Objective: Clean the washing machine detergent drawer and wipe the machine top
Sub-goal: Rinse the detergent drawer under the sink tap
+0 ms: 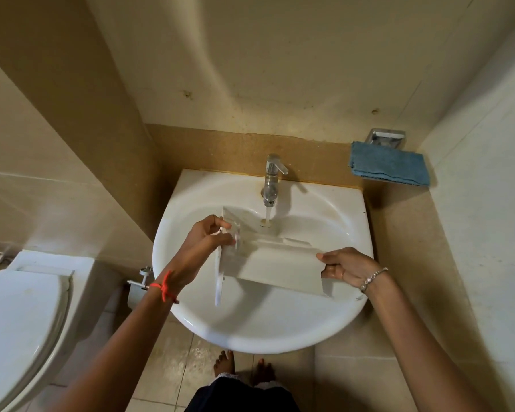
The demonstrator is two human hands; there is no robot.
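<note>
The left hand (208, 233) curls its fingers and thumb around the far left corner of the white detergent drawer (280, 263). The right hand (347, 267) pinches the drawer's near right end between thumb and fingers. An orange thread (164, 288) circles the left wrist and a beaded bracelet (373, 278) the right.

The drawer is held tilted above the bowl of the white sink (250, 322), with its far part under the tap (272, 179). A thin stream of water (267, 215) falls from the spout just beside the drawer's far edge. A narrow white strip (218, 281) hangs down below the left hand; whether it belongs to the drawer I cannot tell.

Far right, a folded blue cloth (388, 168) lies on a ledge in front of a metal holder (387, 138). A white toilet (21, 316) stands at the left.
</note>
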